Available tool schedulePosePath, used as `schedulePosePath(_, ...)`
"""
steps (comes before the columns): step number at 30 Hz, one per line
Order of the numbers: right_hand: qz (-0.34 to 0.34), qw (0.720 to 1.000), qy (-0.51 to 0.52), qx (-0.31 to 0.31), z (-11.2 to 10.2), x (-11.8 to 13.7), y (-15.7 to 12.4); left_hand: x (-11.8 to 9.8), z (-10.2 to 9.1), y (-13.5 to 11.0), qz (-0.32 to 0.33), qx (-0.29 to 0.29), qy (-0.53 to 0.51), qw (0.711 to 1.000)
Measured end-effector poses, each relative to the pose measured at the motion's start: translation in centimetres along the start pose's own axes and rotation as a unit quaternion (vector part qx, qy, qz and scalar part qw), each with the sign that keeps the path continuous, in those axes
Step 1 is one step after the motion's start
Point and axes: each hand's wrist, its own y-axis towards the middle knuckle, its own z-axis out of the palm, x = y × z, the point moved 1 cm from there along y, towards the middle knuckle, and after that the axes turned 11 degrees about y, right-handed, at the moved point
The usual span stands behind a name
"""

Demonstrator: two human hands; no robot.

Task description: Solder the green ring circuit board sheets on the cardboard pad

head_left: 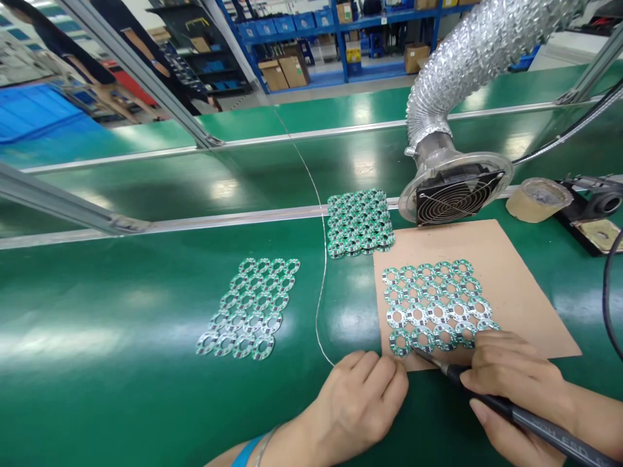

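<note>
Right hand (516,383) closed around a dark soldering iron (535,425), fingers wrapped over the barrel as one holds a pen. From my remote seat I see the fine tip resting on the near left edge of a panel of ring-shaped circuit boards (433,305). The panel lies flat on a brown card mat (525,272), well inside its near half.

Left hand (360,395) sits just beside the mat's near left corner, knuckles up and fingers curled tight together. They are closed on the end of a thin wire (321,259), though the pinch itself is hidden from me under the knuckles. The wire runs away from the hand in a long curve across the green bench (121,337) towards the far side. A blue wristband (246,451) shows at the left wrist.

Beyond the mat's far left corner lies a second panel (360,222), its boards darker and more crowded with parts. A third panel (250,308) lies well apart to the left, on the bare bench.

A round fan grille (455,194) (fed by a crinkled foil duct (467,58)) stands at the mat's far edge, facing the work. To its right sit a roll of tape (535,199) and a black stand (594,207).
</note>
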Motion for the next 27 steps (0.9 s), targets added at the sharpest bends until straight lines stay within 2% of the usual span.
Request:
schedulePosePath(5,-0.002,0.999,-0.014,0.034,-0.4,0.0,0.3,0.0,-0.1,0.2,-0.002,-0.002,-0.006,1.0)
schedulePosePath(14,0.034,0.999,-0.017,-0.01,0.2,0.4,-0.3,-0.3,-0.6,0.0,-0.002,0.017,-0.008,1.0)
schedulePosePath(19,0.027,1.0,0.001,0.011,0.2,0.3,-0.2,-0.5,-0.5,0.0,-0.002,0.016,-0.004,1.0)
schedulePosePath(27,0.038,0.998,-0.042,0.002,0.4,0.8,-0.2,-0.7,-0.2,0.3,-0.002,0.022,-0.001,1.0)
